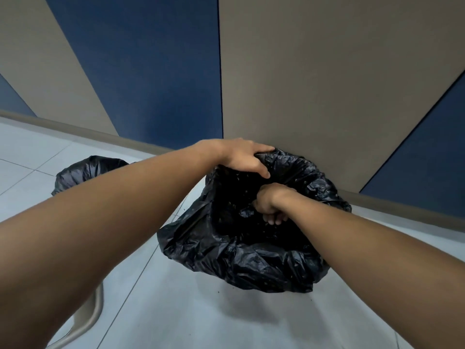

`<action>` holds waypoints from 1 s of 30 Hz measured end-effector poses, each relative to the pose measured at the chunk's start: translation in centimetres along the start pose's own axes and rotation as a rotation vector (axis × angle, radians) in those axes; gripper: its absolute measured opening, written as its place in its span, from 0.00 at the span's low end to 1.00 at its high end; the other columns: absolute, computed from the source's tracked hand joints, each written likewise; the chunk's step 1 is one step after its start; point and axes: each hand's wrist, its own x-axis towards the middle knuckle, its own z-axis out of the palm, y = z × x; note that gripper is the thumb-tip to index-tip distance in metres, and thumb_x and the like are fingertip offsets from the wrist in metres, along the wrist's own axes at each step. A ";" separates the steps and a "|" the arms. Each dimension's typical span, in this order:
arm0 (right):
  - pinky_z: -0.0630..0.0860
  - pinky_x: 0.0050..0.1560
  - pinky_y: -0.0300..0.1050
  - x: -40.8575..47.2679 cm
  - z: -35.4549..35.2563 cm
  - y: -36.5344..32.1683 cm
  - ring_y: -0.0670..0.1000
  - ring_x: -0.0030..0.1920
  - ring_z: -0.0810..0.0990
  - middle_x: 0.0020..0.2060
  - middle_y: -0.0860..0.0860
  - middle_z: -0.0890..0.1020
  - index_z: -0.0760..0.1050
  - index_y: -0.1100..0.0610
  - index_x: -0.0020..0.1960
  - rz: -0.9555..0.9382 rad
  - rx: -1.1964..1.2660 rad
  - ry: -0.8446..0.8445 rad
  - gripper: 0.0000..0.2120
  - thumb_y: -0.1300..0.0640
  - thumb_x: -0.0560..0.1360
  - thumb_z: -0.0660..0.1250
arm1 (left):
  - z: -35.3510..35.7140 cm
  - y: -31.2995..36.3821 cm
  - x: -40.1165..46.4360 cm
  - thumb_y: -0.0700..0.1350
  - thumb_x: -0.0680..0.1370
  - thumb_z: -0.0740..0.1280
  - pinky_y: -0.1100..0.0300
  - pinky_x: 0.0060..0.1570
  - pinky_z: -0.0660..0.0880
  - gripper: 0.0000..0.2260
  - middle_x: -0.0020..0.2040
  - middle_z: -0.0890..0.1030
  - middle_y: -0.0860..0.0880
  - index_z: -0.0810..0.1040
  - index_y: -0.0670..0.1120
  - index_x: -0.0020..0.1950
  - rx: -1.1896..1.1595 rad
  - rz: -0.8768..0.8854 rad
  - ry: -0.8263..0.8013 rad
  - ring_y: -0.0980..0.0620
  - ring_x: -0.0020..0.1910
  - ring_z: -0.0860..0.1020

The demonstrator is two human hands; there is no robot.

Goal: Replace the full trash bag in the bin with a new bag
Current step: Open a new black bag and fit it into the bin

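A black trash bag (251,263) is draped over the bin, hiding the bin itself; its mouth gapes open at centre right, next to the wall. My left hand (245,157) grips the bag's far rim, fingers curled over the edge. My right hand (270,205) is inside the bag's mouth, closed in a fist on a fold of black plastic. A second black bag (83,172), bulging and gathered, sits on the floor to the left, partly hidden by my left forearm.
The wall (314,84) of beige and dark blue panels stands right behind the bin, with a beige skirting along its foot. Pale floor tiles (176,311) spread in front. A curved beige chair leg (90,316) shows at lower left.
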 end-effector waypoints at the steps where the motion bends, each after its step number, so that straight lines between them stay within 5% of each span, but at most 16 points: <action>1: 0.73 0.27 0.38 0.1 0.0 -0.1 0.49 0.21 0.78 0.27 0.52 0.83 0.74 0.60 0.42 0.010 -0.018 -0.049 0.25 0.48 0.86 0.49 | -0.2 -0.1 0.3 0.59 0.76 0.72 0.54 0.75 0.64 0.35 0.79 0.69 0.52 0.61 0.64 0.81 -0.047 -0.010 -0.026 0.48 0.77 0.68; 5: 0.72 0.31 0.42 0.4 0.2 -0.5 0.50 0.29 0.76 0.26 0.50 0.82 0.77 0.60 0.41 0.028 -0.064 -0.188 0.31 0.45 0.87 0.43 | -0.2 -0.3 1.1 0.48 0.77 0.73 0.59 0.60 0.78 0.24 0.58 0.84 0.55 0.75 0.61 0.72 -0.139 0.030 -0.069 0.53 0.56 0.83; 10: 0.71 0.30 0.41 0.1 0.2 -1.1 0.51 0.32 0.75 0.38 0.52 0.81 0.76 0.60 0.55 -0.030 -0.071 -0.207 0.26 0.48 0.88 0.43 | 0.2 -0.9 1.7 0.45 0.78 0.73 0.65 0.39 0.77 0.04 0.40 0.85 0.56 0.82 0.54 0.47 -0.157 0.011 -0.034 0.55 0.39 0.84; 14: 0.74 0.31 0.41 -0.1 0.3 -1.1 0.52 0.31 0.78 0.49 0.57 0.86 0.68 0.63 0.70 -0.077 -0.021 -0.087 0.20 0.51 0.88 0.49 | 0.3 -1.2 1.8 0.44 0.77 0.73 0.69 0.31 0.74 0.05 0.33 0.83 0.58 0.81 0.52 0.43 -0.168 0.000 -0.008 0.58 0.32 0.82; 16: 0.76 0.35 0.43 -0.7 0.1 -1.1 0.52 0.32 0.80 0.49 0.57 0.86 0.65 0.62 0.73 -0.117 0.004 -0.077 0.22 0.49 0.87 0.52 | 0.3 -0.9 1.4 0.47 0.76 0.75 0.65 0.37 0.75 0.05 0.36 0.84 0.58 0.81 0.53 0.43 -0.121 0.035 0.001 0.55 0.37 0.82; 19: 0.76 0.40 0.45 -2.3 -1.0 -1.3 0.51 0.32 0.81 0.45 0.55 0.88 0.76 0.63 0.53 -0.196 -0.045 -0.065 0.20 0.48 0.86 0.54 | 0.0 -0.9 0.7 0.55 0.75 0.75 0.60 0.57 0.75 0.12 0.54 0.85 0.56 0.82 0.58 0.57 -0.114 0.080 0.069 0.54 0.55 0.81; 21: 0.78 0.37 0.43 -3.8 -2.3 -1.3 0.50 0.30 0.82 0.36 0.53 0.87 0.79 0.60 0.42 -0.262 -0.013 0.005 0.22 0.51 0.85 0.54 | 0.0 -1.2 -0.5 0.59 0.75 0.72 0.57 0.70 0.68 0.21 0.65 0.81 0.56 0.78 0.60 0.68 -0.274 0.102 0.175 0.55 0.66 0.76; 23: 0.78 0.29 0.41 -5.5 -3.6 -1.2 0.49 0.27 0.83 0.27 0.50 0.85 0.81 0.60 0.39 -0.361 0.076 0.169 0.22 0.54 0.83 0.56 | 0.9 -1.7 -1.9 0.58 0.79 0.67 0.55 0.73 0.65 0.18 0.66 0.79 0.56 0.77 0.60 0.69 -0.495 0.121 0.327 0.57 0.68 0.74; 27: 0.76 0.24 0.39 -8.4 -4.4 -1.0 0.48 0.29 0.85 0.33 0.51 0.87 0.84 0.58 0.45 -0.532 0.260 0.454 0.14 0.57 0.79 0.60 | 4.1 -3.1 -5.0 0.53 0.86 0.58 0.56 0.73 0.62 0.18 0.72 0.72 0.52 0.70 0.57 0.76 -0.616 0.023 0.645 0.58 0.68 0.69; 30: 0.82 0.30 0.44 -9.3 -3.2 -0.8 0.55 0.42 0.88 0.47 0.56 0.87 0.80 0.60 0.62 -0.520 0.194 0.149 0.13 0.58 0.81 0.63 | 6.7 -4.3 -7.8 0.58 0.85 0.57 0.59 0.73 0.57 0.24 0.78 0.64 0.54 0.61 0.58 0.81 -0.698 -0.042 0.695 0.59 0.75 0.63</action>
